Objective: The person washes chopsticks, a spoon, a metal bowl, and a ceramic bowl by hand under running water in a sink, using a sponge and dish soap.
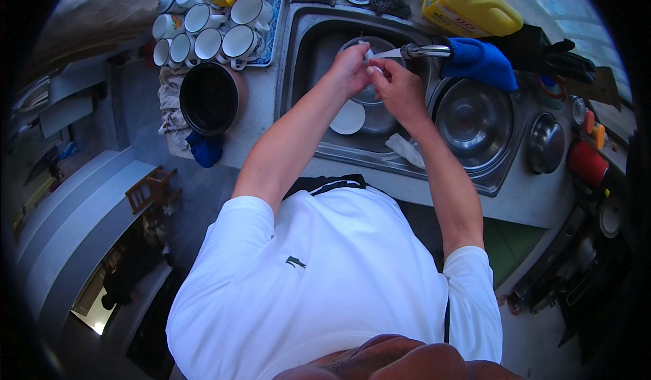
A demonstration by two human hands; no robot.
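Observation:
Both hands are over the left basin of a stainless steel sink (310,69), beside the running faucet (427,50). My left hand (351,69) has its fingers curled around a small whitish thing too hidden to name. My right hand (399,87) pinches a small pale piece at its fingertips, close to the left hand. Below them in the basin lie a clear round bowl (374,96), partly covered by the hands, and a white round lid or dish (348,117). A white cloth (406,150) rests at the basin's near edge.
Several enamel mugs (208,43) crowd a blue patterned tray (277,18) at the left, behind a dark-lined pot (209,98). A metal basin (473,120) sits in the right sink bowl. A blue cloth (473,62) hangs on the faucet, near a yellow detergent jug (468,11).

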